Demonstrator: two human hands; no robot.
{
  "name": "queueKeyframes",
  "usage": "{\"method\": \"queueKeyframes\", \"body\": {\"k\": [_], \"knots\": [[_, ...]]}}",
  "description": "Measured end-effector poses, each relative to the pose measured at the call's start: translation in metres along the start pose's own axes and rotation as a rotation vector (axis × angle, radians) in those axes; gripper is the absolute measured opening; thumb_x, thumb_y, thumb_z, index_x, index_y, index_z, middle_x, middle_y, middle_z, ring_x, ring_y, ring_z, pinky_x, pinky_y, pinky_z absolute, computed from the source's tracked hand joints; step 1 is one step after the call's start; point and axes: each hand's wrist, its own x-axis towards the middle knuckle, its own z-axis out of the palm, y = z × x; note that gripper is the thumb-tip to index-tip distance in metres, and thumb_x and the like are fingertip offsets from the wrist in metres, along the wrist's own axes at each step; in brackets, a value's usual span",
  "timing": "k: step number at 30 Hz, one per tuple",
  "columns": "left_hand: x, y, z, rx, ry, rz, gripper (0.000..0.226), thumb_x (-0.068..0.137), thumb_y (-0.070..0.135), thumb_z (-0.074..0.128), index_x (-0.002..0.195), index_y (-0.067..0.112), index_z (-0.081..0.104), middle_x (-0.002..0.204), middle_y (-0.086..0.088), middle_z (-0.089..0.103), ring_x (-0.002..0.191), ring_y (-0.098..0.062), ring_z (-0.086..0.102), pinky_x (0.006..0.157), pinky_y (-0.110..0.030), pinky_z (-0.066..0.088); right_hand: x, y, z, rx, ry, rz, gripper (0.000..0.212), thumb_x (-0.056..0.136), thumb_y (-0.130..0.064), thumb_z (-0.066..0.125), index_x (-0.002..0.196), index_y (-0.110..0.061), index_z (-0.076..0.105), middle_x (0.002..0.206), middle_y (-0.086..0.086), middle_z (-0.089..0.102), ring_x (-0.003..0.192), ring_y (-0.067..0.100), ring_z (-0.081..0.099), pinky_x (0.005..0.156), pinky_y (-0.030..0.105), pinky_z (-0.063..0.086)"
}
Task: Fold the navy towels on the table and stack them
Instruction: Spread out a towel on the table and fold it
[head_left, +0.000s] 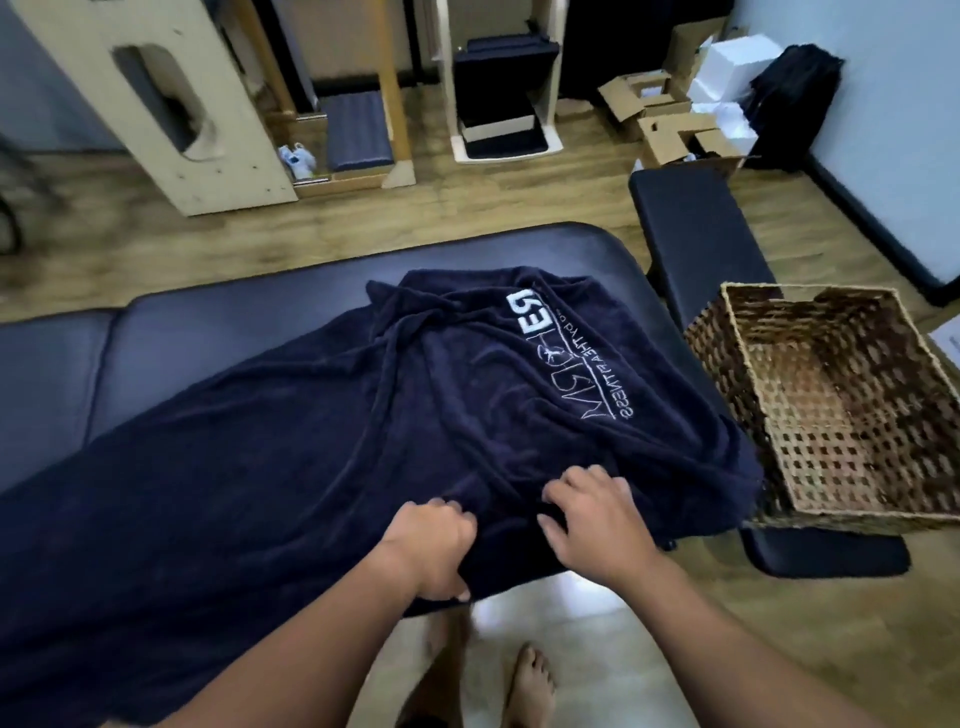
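A navy towel (322, 431) lies spread and rumpled across the padded table (171, 322), covering most of its near half and reaching the right end. The towel's near edge hangs over the table's near edge. White embroidered lettering (571, 358) shows on the part of the towel toward the table's right end, read upside down from this view.

Left hand (434, 545): at the table's near edge, fingers curled into the cloth, thumb under the hanging hem; it grips the towel's near edge.

Right hand (597, 519): just beside the left hand, to its right, resting on top of the towel near the same edge. Fingers are spread and only slightly bent, tips pressing on a fold of the cloth; no pinch is visible.

A woven basket (831, 483) stands on a dark bench (696, 234) just beyond the table's right end, its near corner close to the towel. Bare feet (527, 680) show on the floor below.
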Motion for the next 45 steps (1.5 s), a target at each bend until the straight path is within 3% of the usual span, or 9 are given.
{"method": "queueKeyframes", "body": {"k": [3,7,10,12,14,16,21,28,45], "knots": [[-0.022,0.000,0.024,-0.064,0.040,-0.103,0.044,0.090,0.039,0.069,0.123,0.015,0.051,0.126,-0.009,0.055,0.117,-0.031,0.056,0.093,-0.045,0.046,-0.011,-0.006,0.008,-0.146,-0.127,-0.041,0.041,0.069,-0.055,0.077,0.104,-0.033,0.069,0.100,-0.007,0.058,0.093,0.024,0.055,0.078,0.042,0.045],[-0.050,-0.007,0.037,-0.124,0.081,-0.195,0.031,0.090,0.013,0.057,0.121,0.018,0.053,0.122,-0.008,0.054,0.115,-0.031,0.057,0.090,-0.044,0.044,-0.012,-0.021,0.009,-0.225,-0.121,-0.044,0.031,0.063,-0.047,0.089,0.079,-0.029,0.071,0.085,-0.005,0.059,0.083,0.026,0.055,0.068,0.042,0.043],[-0.071,-0.026,0.040,-0.175,0.061,-0.287,0.040,0.085,0.012,0.056,0.123,0.023,0.056,0.124,-0.005,0.053,0.118,-0.029,0.055,0.094,-0.045,0.042,-0.012,-0.048,0.005,-0.240,-0.244,-0.168,0.026,0.086,-0.049,0.071,0.093,-0.024,0.070,0.097,-0.001,0.062,0.098,0.029,0.054,0.078,0.043,0.038],[-0.084,-0.043,0.041,-0.249,0.001,-0.349,0.041,0.079,0.012,0.055,0.118,0.026,0.060,0.124,-0.002,0.057,0.116,-0.027,0.057,0.096,-0.045,0.042,-0.014,-0.068,0.004,-0.184,-0.448,-0.228,0.031,0.097,-0.050,0.054,0.100,-0.021,0.065,0.108,0.003,0.063,0.106,0.029,0.056,0.085,0.042,0.040],[-0.097,-0.057,0.044,-0.283,-0.100,-0.375,0.033,0.078,0.014,0.051,0.108,0.025,0.060,0.119,0.000,0.061,0.109,-0.027,0.060,0.095,-0.046,0.041,-0.016,-0.086,0.001,-0.020,-0.665,-0.211,0.035,0.097,-0.050,0.054,0.088,-0.017,0.061,0.097,0.005,0.067,0.094,0.028,0.062,0.077,0.039,0.049],[-0.106,-0.067,0.049,-0.291,-0.192,-0.356,0.028,0.078,0.020,0.053,0.105,0.021,0.061,0.111,0.000,0.064,0.100,-0.026,0.062,0.086,-0.042,0.044,-0.017,-0.094,0.004,0.095,-0.727,-0.163,0.037,0.097,-0.051,0.054,0.083,-0.017,0.060,0.084,0.001,0.065,0.085,0.023,0.060,0.071,0.038,0.050],[-0.108,-0.083,0.062,-0.536,0.003,-0.335,0.030,0.088,0.050,0.064,0.095,0.021,0.063,0.100,-0.001,0.065,0.092,-0.024,0.063,0.079,-0.037,0.053,-0.010,-0.105,0.007,-0.030,-0.435,-0.091,0.025,0.097,-0.047,0.052,0.104,-0.024,0.059,0.110,-0.002,0.054,0.110,0.025,0.055,0.088,0.038,0.048],[-0.101,-0.113,0.066,-0.550,0.309,-0.339,0.017,0.099,0.034,0.052,0.094,0.018,0.054,0.095,0.002,0.057,0.085,-0.022,0.058,0.071,-0.035,0.048,0.011,-0.122,-0.009,-0.117,-0.422,0.074,0.042,0.097,-0.043,0.051,0.136,-0.028,0.052,0.140,-0.003,0.046,0.126,0.027,0.043,0.101,0.046,0.042],[-0.019,-0.202,-0.018,-0.550,0.323,-0.469,0.017,0.096,0.027,0.050,0.108,0.018,0.058,0.111,0.002,0.059,0.094,-0.022,0.059,0.081,-0.038,0.054,0.167,-0.126,-0.029,0.041,-0.320,0.057,0.050,0.098,-0.044,0.056,0.144,-0.027,0.049,0.147,-0.003,0.046,0.130,0.026,0.046,0.103,0.048,0.044]]}}
